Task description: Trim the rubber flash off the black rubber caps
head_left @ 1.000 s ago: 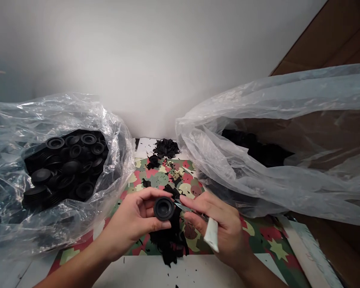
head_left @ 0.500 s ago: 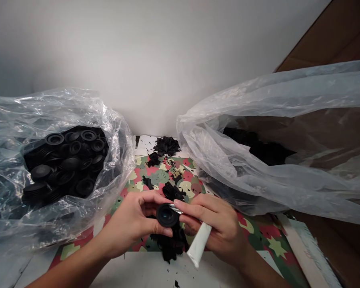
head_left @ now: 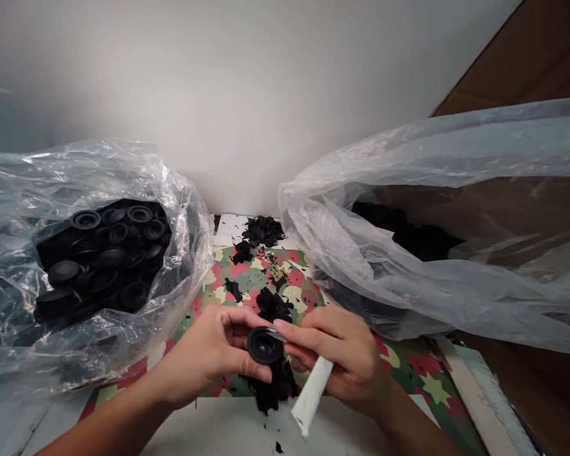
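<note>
My left hand [head_left: 223,345] pinches a round black rubber part [head_left: 265,346] by its side, thumb below and fingers behind. The part's stepped, hollow face is turned up toward me. In my right hand [head_left: 337,354] is a metal-tipped tool with a white wrapped handle [head_left: 313,392]. Its thin tip meets the upper right rim of the rubber part; my fingers partly cover the tip. Beneath both hands lie black rubber scraps [head_left: 268,389], and more black scraps [head_left: 273,304] sit just beyond them.
A clear plastic bag [head_left: 185,209] on the left holds many ribbed black rubber parts [head_left: 111,259]. To the right, another plastic bag [head_left: 342,253] has black material inside, near brown cardboard [head_left: 517,69]. A scrap pile [head_left: 263,231] lies by the wall on the patterned mat's far side.
The rubber part has tilted slightly and sits a little lower. The tool's handle end has swung slightly down and left, its tip staying at the rim.
</note>
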### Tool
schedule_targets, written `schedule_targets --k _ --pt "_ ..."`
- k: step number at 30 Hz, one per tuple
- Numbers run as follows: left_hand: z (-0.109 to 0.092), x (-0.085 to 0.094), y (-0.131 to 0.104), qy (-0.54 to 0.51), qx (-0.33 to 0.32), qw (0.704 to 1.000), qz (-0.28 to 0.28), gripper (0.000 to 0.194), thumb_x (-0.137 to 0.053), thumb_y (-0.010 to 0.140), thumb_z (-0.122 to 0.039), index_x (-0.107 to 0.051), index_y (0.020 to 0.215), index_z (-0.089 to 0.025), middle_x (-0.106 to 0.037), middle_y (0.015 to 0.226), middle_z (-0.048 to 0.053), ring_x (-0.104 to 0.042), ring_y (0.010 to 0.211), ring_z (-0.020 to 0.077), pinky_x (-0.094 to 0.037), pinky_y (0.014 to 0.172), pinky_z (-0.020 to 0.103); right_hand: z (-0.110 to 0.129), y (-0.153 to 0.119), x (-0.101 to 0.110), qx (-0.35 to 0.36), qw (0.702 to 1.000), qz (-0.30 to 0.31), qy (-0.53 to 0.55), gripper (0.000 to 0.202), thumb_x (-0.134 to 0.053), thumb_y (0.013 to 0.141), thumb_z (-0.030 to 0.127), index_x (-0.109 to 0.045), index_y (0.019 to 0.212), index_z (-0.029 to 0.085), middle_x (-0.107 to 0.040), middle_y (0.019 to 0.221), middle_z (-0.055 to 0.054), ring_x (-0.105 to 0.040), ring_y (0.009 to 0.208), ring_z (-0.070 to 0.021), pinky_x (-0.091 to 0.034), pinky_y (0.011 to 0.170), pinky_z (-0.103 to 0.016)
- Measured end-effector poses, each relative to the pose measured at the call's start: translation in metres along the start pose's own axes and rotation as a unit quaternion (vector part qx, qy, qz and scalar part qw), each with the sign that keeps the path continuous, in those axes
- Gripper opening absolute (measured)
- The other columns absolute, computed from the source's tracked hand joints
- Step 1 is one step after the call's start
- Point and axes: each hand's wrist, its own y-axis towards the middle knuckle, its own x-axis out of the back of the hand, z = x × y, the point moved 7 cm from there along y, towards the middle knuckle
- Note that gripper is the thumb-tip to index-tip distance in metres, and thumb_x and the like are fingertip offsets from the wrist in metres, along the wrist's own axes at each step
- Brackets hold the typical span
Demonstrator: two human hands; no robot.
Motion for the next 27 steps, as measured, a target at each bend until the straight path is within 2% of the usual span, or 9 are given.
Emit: schedule_targets --k 11,17,20,23,25,27 --pt "0.002 0.000 0.000 0.008 0.025 1.000 0.007 0.032 -0.092 0.052 -0.004 -0.079 0.079 -0.015 -0.077 0.069 -0.002 -0.058 0.050 0.0057 -0.057 0.066 0.023 0.005 0.000 0.001 0.028 0.999 0.005 -0.030 0.023 -0.059 0.099 0.016 -0.077 0.113 0.016 -0.062 0.064 0.001 -0.056 0.056 -0.0119 -0.038 0.054 -0.027" --pt "0.002 -0.003 -0.002 0.042 0.037 0.998 0.014 0.030 -0.092 0.054 -0.008 -0.079 0.079 -0.017 -0.072 0.064 -0.004 -0.064 0.058 0.0108 -0.055 0.068 0.025 0.007 0.000 0.002 0.036 0.999 0.004 -0.031 0.024 -0.059 0.097 0.013 -0.077 0.112 0.017 -0.063 0.064 0.000 -0.055 0.055 -0.0122 -0.038 0.052 -0.027" --pt "-0.002 0.003 -0.003 0.119 0.001 0.992 -0.027 0.035 -0.092 0.054 -0.010 -0.078 0.086 -0.018 -0.073 0.077 -0.001 -0.067 0.074 0.0147 -0.054 0.070 0.025 -0.008 0.000 0.010 -0.061 0.996 -0.063 0.031 0.021 -0.064 0.096 0.013 -0.078 0.111 0.019 -0.066 0.069 -0.001 -0.058 0.058 -0.0128 -0.045 0.054 -0.026" --pt "-0.012 0.012 -0.003 0.164 -0.077 0.980 -0.083 0.046 -0.090 0.058 -0.012 -0.079 0.101 -0.023 -0.068 0.092 0.000 -0.065 0.082 0.0167 -0.056 0.075 0.029 -0.034 -0.009 0.018 -0.212 0.963 -0.151 0.071 0.021 -0.067 0.093 0.016 -0.079 0.109 0.023 -0.066 0.073 -0.001 -0.058 0.060 -0.0137 -0.048 0.053 -0.025" --pt "-0.015 0.015 -0.002 0.145 -0.111 0.978 -0.100 0.049 -0.090 0.059 -0.014 -0.079 0.105 -0.026 -0.062 0.098 -0.001 -0.066 0.086 0.0174 -0.058 0.078 0.032 -0.044 -0.014 0.017 -0.269 0.944 -0.169 0.089 0.020 -0.068 0.093 0.020 -0.081 0.107 0.024 -0.067 0.074 -0.001 -0.058 0.060 -0.0143 -0.048 0.052 -0.025" --pt "-0.016 0.016 -0.001 0.111 -0.128 0.981 -0.098 0.049 -0.090 0.062 -0.017 -0.079 0.109 -0.028 -0.061 0.105 0.000 -0.068 0.092 0.0187 -0.059 0.084 0.035 -0.046 -0.016 0.012 -0.284 0.939 -0.159 0.109 0.019 -0.068 0.092 0.022 -0.081 0.106 0.024 -0.068 0.074 -0.001 -0.059 0.060 -0.0142 -0.048 0.051 -0.025"
